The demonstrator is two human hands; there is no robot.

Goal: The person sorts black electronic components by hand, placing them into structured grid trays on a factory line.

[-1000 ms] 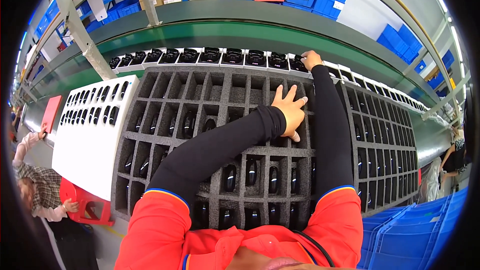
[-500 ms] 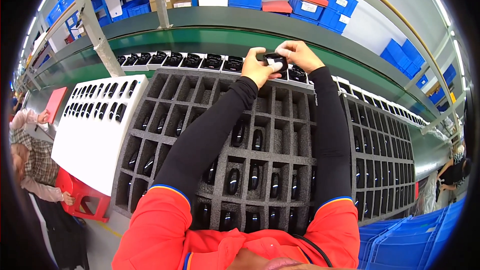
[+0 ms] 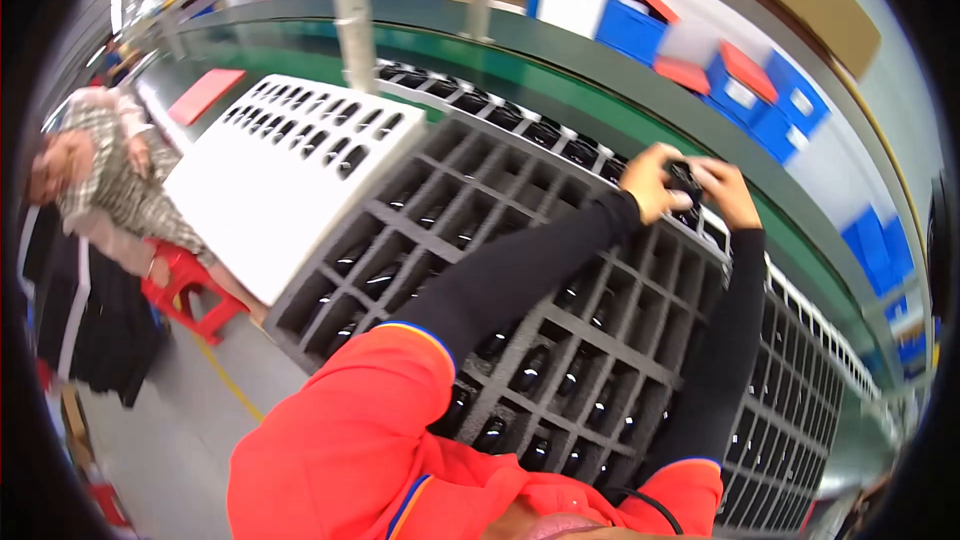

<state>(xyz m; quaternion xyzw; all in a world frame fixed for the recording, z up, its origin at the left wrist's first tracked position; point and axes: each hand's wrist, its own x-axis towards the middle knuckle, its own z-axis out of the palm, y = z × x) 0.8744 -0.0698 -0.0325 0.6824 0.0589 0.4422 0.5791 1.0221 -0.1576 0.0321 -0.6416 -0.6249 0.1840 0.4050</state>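
handling looks like the step in hand from my end: a small black device (image 3: pixel 684 180) is up between both hands, right of centre in the upper half of the frame, over the row of black pieces (image 3: pixel 543 132) along the green conveyor (image 3: pixel 590 110). i'd guess it's getting worked or turned with the fingers rather than simply carried, but the picture's a bit blurry so don't quote me.

left hand (image 3: pixel 648 183) is curled in a loose c, part-way closed, with the device gripped between thumb and fingers from its left. right hand (image 3: pixel 730 193) is more pinched up, fingertips drawn together on the device's right side. can't tell how hard either one squeezes.

as for which way it points: what i can see seems to run from upper left down to lower right, pretty steep, so that's my best call for the long axis. fingers hide the ends, so no clue which is the front.

next move, imo, calls for one hand steadying while the other does the fiddly bit, plus keeping it clear of the dark grey foam tray (image 3: pixel 650 295) just below, toward the bottom of the frame.
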